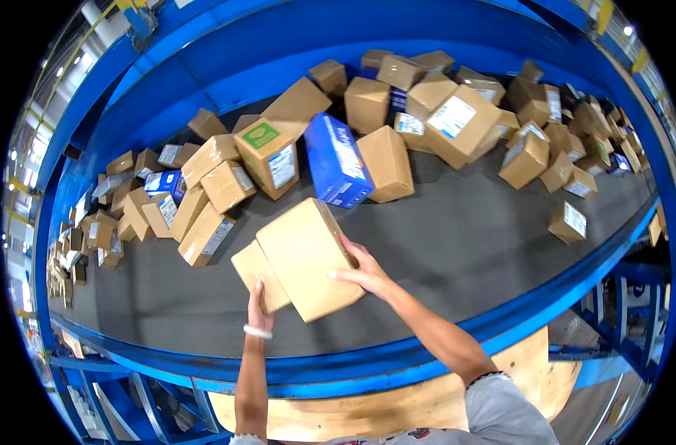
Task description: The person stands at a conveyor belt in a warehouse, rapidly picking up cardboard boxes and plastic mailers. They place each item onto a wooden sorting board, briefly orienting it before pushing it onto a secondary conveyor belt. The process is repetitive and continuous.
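A large plain brown cardboard box (301,256) is tilted over the near middle of the belt. My right hand (364,268) grips it at its right edge, with the thumb on the face toward me and the fingers along the side. A smaller brown cardboard box (260,276) shows at its left, partly hidden behind it. My left hand (260,310), with a white band at the wrist, grips the smaller box by its lower edge. The thumb lies on its face; the other fingers are mostly hidden. Beyond both boxes leans a blue box (338,162) with a white label.
Many brown parcels lie heaped along the far side of the dark conveyor belt (442,245), against a blue metal wall (279,55). One small labelled box (568,222) sits apart at the right. A blue rail (494,337) edges the near side, above a wooden board (397,404).
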`<action>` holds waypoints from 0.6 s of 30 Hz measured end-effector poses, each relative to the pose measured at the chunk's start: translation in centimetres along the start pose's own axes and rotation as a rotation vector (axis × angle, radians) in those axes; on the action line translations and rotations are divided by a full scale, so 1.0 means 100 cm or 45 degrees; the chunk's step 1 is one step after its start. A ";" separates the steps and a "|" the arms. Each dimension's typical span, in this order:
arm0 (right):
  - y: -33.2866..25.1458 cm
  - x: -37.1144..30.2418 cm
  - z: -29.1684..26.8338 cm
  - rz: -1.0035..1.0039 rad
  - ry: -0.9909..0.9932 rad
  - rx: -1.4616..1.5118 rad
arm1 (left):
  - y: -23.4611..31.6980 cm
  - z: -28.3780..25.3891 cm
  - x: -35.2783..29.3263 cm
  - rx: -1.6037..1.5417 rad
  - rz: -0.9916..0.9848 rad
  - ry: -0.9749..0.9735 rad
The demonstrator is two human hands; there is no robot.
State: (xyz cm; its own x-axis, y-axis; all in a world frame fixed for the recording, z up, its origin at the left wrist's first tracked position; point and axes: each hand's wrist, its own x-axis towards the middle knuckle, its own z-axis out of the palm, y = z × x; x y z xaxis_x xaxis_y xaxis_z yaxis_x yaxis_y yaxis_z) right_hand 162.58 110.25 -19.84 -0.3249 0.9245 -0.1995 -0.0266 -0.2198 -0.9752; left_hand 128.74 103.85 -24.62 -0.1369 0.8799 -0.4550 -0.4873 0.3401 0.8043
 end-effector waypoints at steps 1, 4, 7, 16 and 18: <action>-0.043 -0.044 -0.017 -0.062 -0.008 -0.011 | 0.007 0.019 -0.040 -0.008 0.021 -0.049; -0.108 -0.197 -0.093 -0.227 0.135 0.114 | -0.001 0.112 -0.113 0.139 0.070 -0.402; -0.128 -0.357 -0.138 -0.160 0.396 0.250 | -0.024 0.209 -0.194 0.247 0.009 -0.720; -0.086 -0.791 -0.171 0.243 1.695 -0.849 | -0.215 0.482 -0.349 0.304 -1.211 -1.291; -0.064 -0.868 -0.168 0.538 1.819 -1.288 | -0.250 0.537 -0.387 0.444 -1.116 -1.477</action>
State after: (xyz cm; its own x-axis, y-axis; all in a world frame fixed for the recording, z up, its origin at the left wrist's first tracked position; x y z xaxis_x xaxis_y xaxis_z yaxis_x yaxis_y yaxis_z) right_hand 206.86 36.64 2.08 0.8398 0.5089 0.1891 0.5387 -0.7376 -0.4072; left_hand 192.56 79.09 -6.60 0.9072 0.0697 -0.4149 0.1984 0.7987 0.5681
